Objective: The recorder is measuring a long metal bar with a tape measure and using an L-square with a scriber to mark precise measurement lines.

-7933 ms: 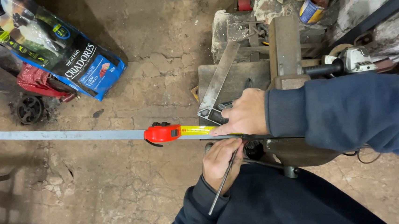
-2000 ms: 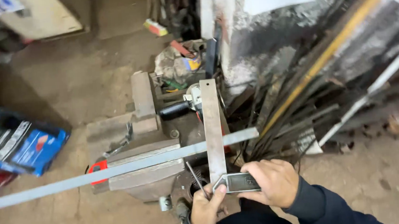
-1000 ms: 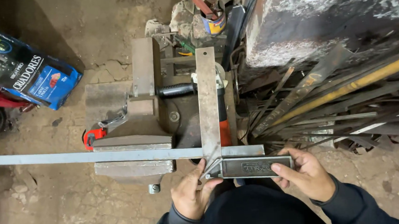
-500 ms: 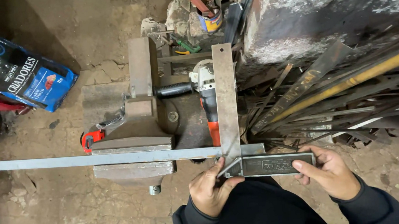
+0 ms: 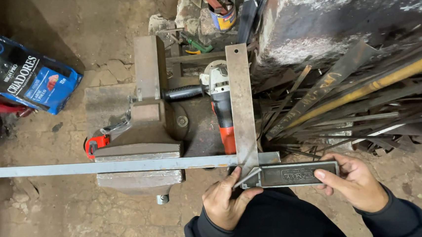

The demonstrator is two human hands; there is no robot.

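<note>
Low in the frame's centre, the right hand (image 5: pixel 354 182) grips the stock of the square (image 5: pixel 242 106), pressing it against the bar (image 5: pixel 76 168) so the blade crosses at a right angle. The left hand (image 5: pixel 226 201) pinches a thin scriber (image 5: pixel 247 178) at that crossing, tip against the blade's edge. The vise (image 5: pixel 139 160), left of centre, clamps the bar level.

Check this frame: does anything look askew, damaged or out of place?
Nothing stands out. The steel try square sits squarely across the long grey metal bar clamped in the bench vise; left hand holds a thin scriber, right hand steadies the stock.
</note>
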